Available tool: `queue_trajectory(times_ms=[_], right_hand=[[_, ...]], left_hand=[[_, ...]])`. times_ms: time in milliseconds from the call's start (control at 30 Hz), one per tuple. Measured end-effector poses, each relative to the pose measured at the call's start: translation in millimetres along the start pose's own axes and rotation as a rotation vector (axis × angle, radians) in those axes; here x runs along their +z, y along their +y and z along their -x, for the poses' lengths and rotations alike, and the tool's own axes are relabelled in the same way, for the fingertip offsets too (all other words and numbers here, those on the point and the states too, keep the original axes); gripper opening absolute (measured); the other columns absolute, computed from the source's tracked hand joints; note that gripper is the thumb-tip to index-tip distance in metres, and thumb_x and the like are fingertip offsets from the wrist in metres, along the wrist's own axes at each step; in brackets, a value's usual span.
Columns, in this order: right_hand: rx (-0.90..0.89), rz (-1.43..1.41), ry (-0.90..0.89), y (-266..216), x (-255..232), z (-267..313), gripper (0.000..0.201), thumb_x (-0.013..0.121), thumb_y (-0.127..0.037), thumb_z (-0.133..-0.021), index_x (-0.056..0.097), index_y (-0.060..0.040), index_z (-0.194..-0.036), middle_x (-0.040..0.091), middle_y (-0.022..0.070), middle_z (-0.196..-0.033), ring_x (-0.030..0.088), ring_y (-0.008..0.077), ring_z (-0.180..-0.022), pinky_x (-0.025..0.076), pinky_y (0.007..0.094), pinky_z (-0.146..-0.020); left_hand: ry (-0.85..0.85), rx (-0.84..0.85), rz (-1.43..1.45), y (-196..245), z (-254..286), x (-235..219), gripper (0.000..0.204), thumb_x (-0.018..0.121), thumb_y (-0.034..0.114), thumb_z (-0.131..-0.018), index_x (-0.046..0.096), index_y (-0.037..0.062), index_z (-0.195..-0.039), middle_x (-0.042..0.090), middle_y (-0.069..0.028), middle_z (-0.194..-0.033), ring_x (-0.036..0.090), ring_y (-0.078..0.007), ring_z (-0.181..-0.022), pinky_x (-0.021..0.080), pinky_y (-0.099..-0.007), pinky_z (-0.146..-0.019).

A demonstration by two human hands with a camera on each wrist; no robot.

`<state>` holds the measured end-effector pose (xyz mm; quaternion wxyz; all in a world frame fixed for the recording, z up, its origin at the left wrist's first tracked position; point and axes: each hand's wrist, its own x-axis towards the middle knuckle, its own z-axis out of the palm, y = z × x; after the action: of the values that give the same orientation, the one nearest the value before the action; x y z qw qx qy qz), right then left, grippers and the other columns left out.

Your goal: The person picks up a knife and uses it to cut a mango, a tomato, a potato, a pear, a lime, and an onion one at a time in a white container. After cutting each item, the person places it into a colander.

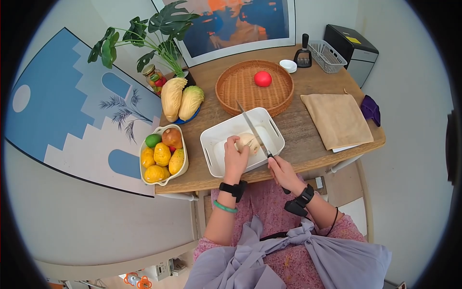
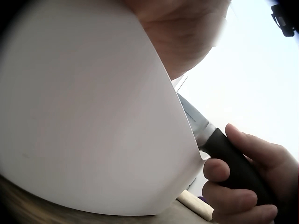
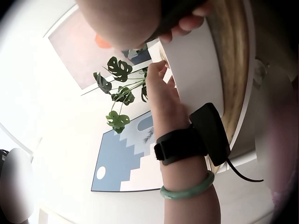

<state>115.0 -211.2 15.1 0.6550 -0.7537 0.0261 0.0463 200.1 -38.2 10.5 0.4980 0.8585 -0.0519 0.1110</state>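
A white rectangular basin [image 1: 219, 167] stands at the front edge of the table. Inside it lies a pale, roundish piece of produce [image 1: 253, 148] with brownish marks; its exact kind is unclear. The left hand [image 1: 236, 158] reaches over the basin's near side and holds this piece with bent fingers. With its fingers wrapped round the black handle, the right hand [image 1: 285, 174] grips a kitchen knife [image 1: 251, 124]. The long blade slants up and left across the basin, beside the pale piece. In the left wrist view, the basin wall hides the produce, while the knife handle [image 2: 238, 168] shows in the right hand.
Behind the basin sits a round wicker tray [image 1: 231, 98] holding a red ball-like item [image 1: 263, 79]. At left are a fruit basket [image 1: 164, 182] and two cabbages [image 1: 182, 100] on a blue plate. A tan cloth [image 1: 337, 120] lies at right; a grater [image 1: 303, 55] stands behind.
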Motion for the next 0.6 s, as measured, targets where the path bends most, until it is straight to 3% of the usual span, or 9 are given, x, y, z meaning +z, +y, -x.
queue_trajectory(times_ms=[67,167,400,467,600], right_hand=[[-0.038,-0.007,0.028,0.4,1.9,-0.7,0.041,0.046,-0.034,-0.101,0.054,0.0018,-0.083,0.054,0.0074,-0.062,0.052,0.0142,-0.057,0.042,0.0311,-0.054],[-0.007,-0.025,0.021,-1.6,0.1,-0.2,0.04,0.046,-0.034,-0.101,0.055,0.0018,-0.084,0.054,0.0072,-0.062,0.051,0.0141,-0.057,0.042,0.0309,-0.054],[-0.03,0.025,0.016,1.5,-0.1,-1.7,0.041,0.047,-0.034,-0.1,0.056,0.0025,-0.085,0.053,0.0093,-0.062,0.052,0.0161,-0.058,0.043,0.0323,-0.056],[-0.034,0.047,0.001,4.0,-1.0,-3.0,0.041,0.047,-0.035,-0.1,0.056,0.0026,-0.085,0.053,0.01,-0.063,0.052,0.0168,-0.059,0.043,0.0328,-0.057],[-0.045,0.076,0.032,-0.2,-0.8,-3.2,0.043,0.047,-0.036,-0.1,0.056,0.0032,-0.086,0.057,0.0138,-0.067,0.055,0.0213,-0.063,0.045,0.0353,-0.062]], left_hand=[[-0.022,0.016,0.016,-3.3,-1.2,0.0,0.037,0.062,0.009,-0.081,0.049,0.0024,-0.115,0.053,-0.0199,-0.116,0.057,-0.0293,-0.104,0.053,-0.0343,-0.075],[-0.05,-0.009,0.089,-2.3,-1.6,1.0,0.041,0.061,0.012,-0.081,0.047,0.0034,-0.118,0.052,-0.0219,-0.114,0.056,-0.0334,-0.096,0.048,-0.0365,-0.079],[-0.066,0.024,0.143,-7.7,-2.3,3.3,0.04,0.059,0.01,-0.082,0.047,0.0026,-0.119,0.053,-0.021,-0.115,0.057,-0.0326,-0.096,0.049,-0.036,-0.078],[-0.12,-0.005,0.12,-8.6,-4.8,2.3,0.037,0.056,0.007,-0.085,0.045,0.0011,-0.12,0.054,-0.021,-0.12,0.061,-0.0278,-0.101,0.054,-0.0341,-0.079],[-0.096,0.018,0.087,-4.7,-1.4,0.5,0.037,0.056,0.007,-0.085,0.046,0.0019,-0.12,0.056,-0.0202,-0.12,0.063,-0.0272,-0.096,0.054,-0.0332,-0.077]])
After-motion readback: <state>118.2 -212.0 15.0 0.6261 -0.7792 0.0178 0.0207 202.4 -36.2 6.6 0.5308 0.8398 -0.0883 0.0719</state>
